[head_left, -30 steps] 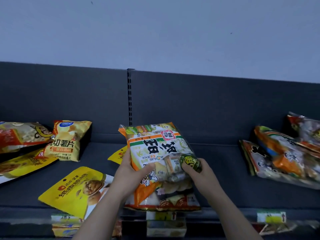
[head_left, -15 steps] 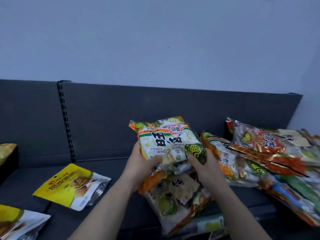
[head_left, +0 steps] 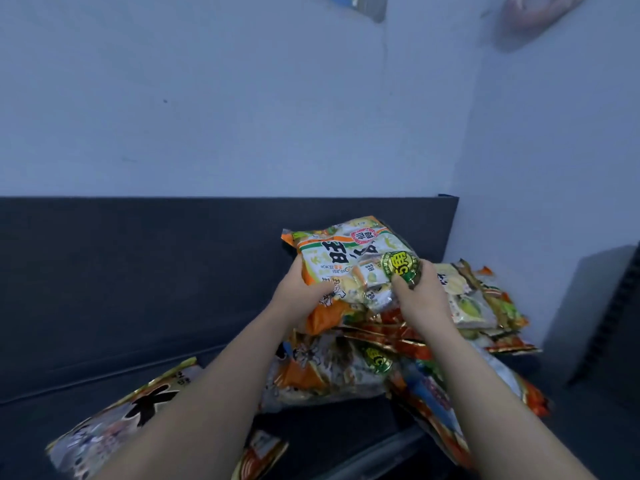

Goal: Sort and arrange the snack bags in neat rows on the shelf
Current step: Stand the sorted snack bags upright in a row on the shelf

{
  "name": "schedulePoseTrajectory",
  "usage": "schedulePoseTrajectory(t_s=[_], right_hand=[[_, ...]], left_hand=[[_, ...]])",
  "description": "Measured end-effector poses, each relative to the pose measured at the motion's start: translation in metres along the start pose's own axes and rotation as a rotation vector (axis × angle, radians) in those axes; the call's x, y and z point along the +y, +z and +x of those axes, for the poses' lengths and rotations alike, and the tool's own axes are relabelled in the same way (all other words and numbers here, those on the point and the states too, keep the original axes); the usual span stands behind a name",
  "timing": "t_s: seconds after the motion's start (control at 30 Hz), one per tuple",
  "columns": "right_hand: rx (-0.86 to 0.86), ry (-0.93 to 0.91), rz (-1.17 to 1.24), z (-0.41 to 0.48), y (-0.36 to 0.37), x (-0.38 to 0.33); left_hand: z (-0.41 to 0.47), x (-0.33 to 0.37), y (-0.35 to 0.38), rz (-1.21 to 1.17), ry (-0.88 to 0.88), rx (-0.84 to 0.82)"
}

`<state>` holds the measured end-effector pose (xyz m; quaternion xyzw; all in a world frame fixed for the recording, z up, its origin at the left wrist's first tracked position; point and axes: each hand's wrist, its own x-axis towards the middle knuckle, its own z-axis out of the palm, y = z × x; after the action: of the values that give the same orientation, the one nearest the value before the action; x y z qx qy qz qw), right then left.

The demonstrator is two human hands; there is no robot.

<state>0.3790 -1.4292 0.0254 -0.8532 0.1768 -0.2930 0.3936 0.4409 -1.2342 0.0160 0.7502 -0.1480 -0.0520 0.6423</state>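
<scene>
Both hands, left (head_left: 300, 295) and right (head_left: 420, 299), grip the bag (head_left: 349, 263) with curled fingers: light, crinkly, slippery, contents brittle. Hold the side edges.

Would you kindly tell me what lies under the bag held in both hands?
A pile of snack bags on the shelf, a red-gold one topmost. The held bag hides whether they touch.

Dark shelf (head_left: 86, 386) under a loose heap of perhaps 6 snack bags (head_left: 329, 375).

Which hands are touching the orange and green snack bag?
Touching, both. The head view shows the left hand gripping the snack bag at its edge, the right hand beside its green badge.
</scene>
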Motion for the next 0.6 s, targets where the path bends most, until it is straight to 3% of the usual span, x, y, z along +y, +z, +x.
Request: schedulePoseTrajectory(t_s=[0.17, 0.33, 0.5, 0.6], right_hand=[[-0.116, -0.049, -0.447, 0.015, 0.012, 0.029], [-0.091, -0.057, -0.512, 0.014, 0.007, 0.025], [-0.005, -0.346, -0.472, -0.014, 0.018, -0.009], [-0.077, -0.472, -0.406, -0.037, 0.040, -0.034]], left_hand=[[0.020, -0.021, 0.025, 0.337, -0.086, -0.018], [0.015, -0.018, 0.018, 0.468, -0.048, 0.055], [-0.028, -0.004, -0.002, 0.620, 0.036, 0.228], [-0.061, -0.007, -0.026, 0.739, 0.022, 0.334]])
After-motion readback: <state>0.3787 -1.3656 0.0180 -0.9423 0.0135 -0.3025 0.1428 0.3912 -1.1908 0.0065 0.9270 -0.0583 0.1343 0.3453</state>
